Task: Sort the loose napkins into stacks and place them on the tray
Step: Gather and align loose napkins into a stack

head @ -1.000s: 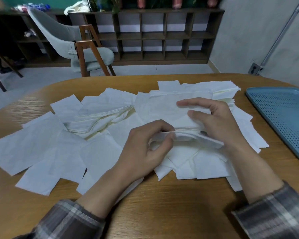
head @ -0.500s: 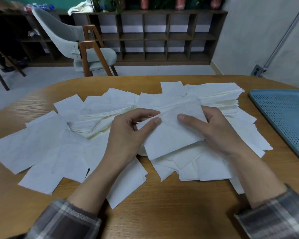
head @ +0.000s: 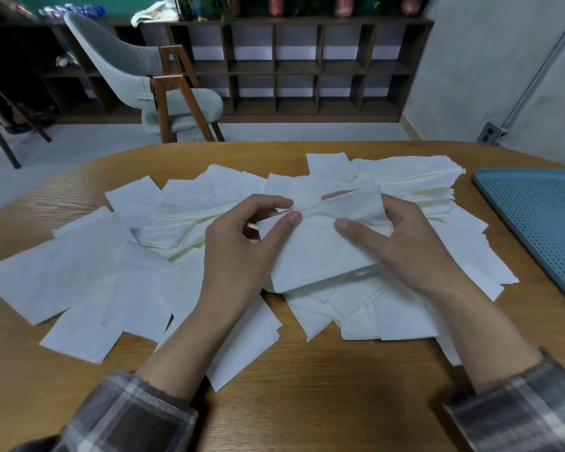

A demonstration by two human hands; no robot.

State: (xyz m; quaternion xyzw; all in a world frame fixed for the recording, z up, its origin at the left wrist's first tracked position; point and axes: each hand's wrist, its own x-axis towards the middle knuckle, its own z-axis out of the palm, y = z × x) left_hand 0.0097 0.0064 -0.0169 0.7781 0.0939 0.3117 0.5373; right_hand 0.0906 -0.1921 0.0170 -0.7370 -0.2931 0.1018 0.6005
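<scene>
While both hands (head: pixel 238 246) (head: pixel 405 243) pinch a small napkin stack (head: pixel 320 252) to square it, the tray (head: pixel 542 216) right of the pile sits empty.

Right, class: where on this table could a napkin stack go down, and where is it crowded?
Bare wood: the near table edge between the forearms, and a strip between the loose napkins and the tray. The tray's visible part is bare. Crowded: the middle, around the left hand and right hand.
</scene>
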